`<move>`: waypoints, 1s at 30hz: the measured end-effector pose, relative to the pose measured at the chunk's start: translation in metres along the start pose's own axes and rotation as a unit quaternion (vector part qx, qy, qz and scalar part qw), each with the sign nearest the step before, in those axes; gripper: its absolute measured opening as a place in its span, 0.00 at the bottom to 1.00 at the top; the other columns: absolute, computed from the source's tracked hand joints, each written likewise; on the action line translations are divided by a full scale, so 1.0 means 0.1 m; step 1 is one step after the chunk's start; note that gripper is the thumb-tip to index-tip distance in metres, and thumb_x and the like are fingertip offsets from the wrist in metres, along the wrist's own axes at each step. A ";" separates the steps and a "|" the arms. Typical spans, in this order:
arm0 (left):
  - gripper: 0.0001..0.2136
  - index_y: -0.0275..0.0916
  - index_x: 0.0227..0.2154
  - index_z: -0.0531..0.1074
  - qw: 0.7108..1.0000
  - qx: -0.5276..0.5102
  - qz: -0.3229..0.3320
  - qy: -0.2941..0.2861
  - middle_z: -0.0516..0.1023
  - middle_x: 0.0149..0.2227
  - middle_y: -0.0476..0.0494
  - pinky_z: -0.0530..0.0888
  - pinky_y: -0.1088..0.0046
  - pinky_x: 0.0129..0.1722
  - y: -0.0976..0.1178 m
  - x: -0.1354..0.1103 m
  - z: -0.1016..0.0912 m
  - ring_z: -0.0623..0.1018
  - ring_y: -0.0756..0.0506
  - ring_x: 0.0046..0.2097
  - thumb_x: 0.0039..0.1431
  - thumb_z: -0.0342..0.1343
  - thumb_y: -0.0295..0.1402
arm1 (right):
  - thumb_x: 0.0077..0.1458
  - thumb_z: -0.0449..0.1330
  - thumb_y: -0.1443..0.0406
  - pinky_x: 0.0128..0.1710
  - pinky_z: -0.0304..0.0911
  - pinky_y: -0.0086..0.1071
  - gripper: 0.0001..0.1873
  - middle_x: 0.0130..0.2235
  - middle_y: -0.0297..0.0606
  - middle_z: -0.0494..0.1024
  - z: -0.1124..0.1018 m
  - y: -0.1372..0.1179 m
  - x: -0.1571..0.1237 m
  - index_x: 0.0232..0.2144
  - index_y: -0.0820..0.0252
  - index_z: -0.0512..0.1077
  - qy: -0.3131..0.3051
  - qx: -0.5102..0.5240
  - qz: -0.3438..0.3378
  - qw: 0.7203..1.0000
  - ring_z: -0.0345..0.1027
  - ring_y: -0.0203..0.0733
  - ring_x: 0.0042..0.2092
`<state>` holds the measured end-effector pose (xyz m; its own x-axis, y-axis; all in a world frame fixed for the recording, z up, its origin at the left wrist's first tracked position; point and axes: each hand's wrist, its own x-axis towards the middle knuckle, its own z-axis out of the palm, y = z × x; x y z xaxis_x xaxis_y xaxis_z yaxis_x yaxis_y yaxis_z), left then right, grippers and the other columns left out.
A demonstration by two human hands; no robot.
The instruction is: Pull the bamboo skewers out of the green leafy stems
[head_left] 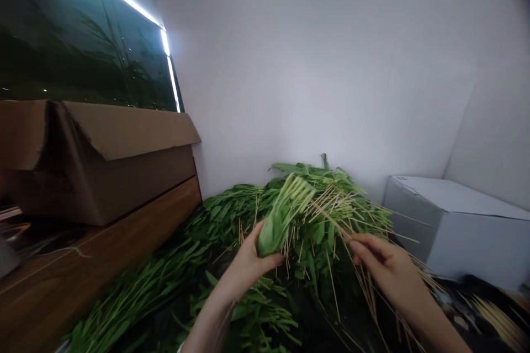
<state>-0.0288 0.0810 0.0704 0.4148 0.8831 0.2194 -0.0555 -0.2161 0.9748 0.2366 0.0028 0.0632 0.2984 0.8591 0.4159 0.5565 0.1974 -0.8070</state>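
My left hand [248, 259] is closed round a small bundle of green leafy stalks [285, 212], lifted above a big heap of the same greens [232, 215]. My right hand [385, 267] is to the right of it, fingers pinched on thin pale straw strands [331, 215] that run from the hand up toward the bundle. More straw strands [372, 292] lie scattered over the heap under my right wrist.
An open cardboard box [103, 165] sits on a wooden ledge [99, 265] at the left, under a dark glass panel with a light strip [168, 60]. A white box [459, 226] stands at the right against the white wall. Loose straw [497, 320] lies at the lower right.
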 end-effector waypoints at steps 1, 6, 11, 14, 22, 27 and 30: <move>0.34 0.40 0.57 0.60 1.000 0.010 -0.001 -0.014 0.74 0.42 0.44 0.71 0.74 0.35 -0.04 0.01 0.02 0.75 0.49 0.34 0.45 0.64 0.28 | 0.52 0.56 0.51 0.23 0.59 0.29 0.18 0.25 0.33 0.73 0.00 0.03 0.01 0.36 0.56 0.75 0.034 0.031 0.020 0.999 0.64 0.37 0.25; 0.30 0.40 0.57 0.61 0.993 0.049 -0.001 -0.110 0.74 0.36 0.47 0.69 0.76 0.32 -0.16 -0.02 0.10 0.73 0.52 0.31 0.50 0.61 0.30 | 0.50 0.60 0.52 0.20 0.55 0.27 0.21 0.27 0.32 0.72 0.05 0.01 0.02 0.43 0.57 0.71 0.106 0.248 0.067 0.961 0.59 0.32 0.22; 0.19 0.38 0.48 0.72 0.972 0.043 -0.050 -0.225 0.78 0.38 0.43 0.69 0.76 0.34 -0.19 -0.13 0.25 0.74 0.50 0.33 0.52 0.61 0.36 | 0.50 0.61 0.53 0.31 0.64 0.33 0.18 0.30 0.37 0.76 0.15 -0.15 -0.01 0.38 0.59 0.68 0.024 0.352 0.088 0.932 0.70 0.40 0.30; 0.19 0.39 0.49 0.72 0.966 0.042 -0.060 -0.250 0.77 0.44 0.41 0.70 0.73 0.38 -0.22 -0.16 0.39 0.75 0.49 0.36 0.54 0.59 0.38 | 0.53 0.57 0.53 0.35 0.63 0.35 0.17 0.33 0.39 0.78 0.22 -0.20 -0.05 0.39 0.58 0.66 -0.020 0.360 0.077 0.929 0.72 0.43 0.34; 0.14 0.39 0.43 0.76 0.935 0.046 -0.104 -0.336 0.79 0.39 0.45 0.69 0.75 0.37 -0.06 -0.32 0.65 0.75 0.48 0.35 0.54 0.57 0.36 | 0.62 0.48 0.53 0.42 0.63 0.38 0.14 0.35 0.39 0.79 0.51 -0.37 -0.22 0.37 0.57 0.62 -0.122 0.355 0.022 0.926 0.74 0.42 0.38; 0.14 0.35 0.30 0.75 0.941 0.074 -0.153 -0.293 0.75 0.27 0.47 0.67 0.78 0.28 -0.13 -0.40 0.64 0.70 0.51 0.26 0.56 0.53 0.42 | 0.63 0.45 0.54 0.41 0.65 0.37 0.15 0.34 0.37 0.78 0.62 -0.42 -0.29 0.41 0.57 0.61 -0.173 0.334 0.002 0.927 0.74 0.40 0.35; 0.18 0.35 0.30 0.72 0.959 0.083 -0.109 -0.249 0.71 0.23 0.49 0.67 0.78 0.26 -0.21 -0.27 0.53 0.69 0.52 0.23 0.58 0.50 0.47 | 0.62 0.47 0.54 0.44 0.65 0.38 0.16 0.37 0.39 0.77 0.62 -0.36 -0.29 0.47 0.57 0.61 -0.156 0.275 -0.015 0.949 0.73 0.40 0.39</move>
<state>0.0092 0.0397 0.0414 0.7850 0.6148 -0.0764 0.2102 -0.1484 0.9663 0.1599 0.0002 0.0547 -0.0026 0.9303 0.3668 0.0471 0.3665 -0.9292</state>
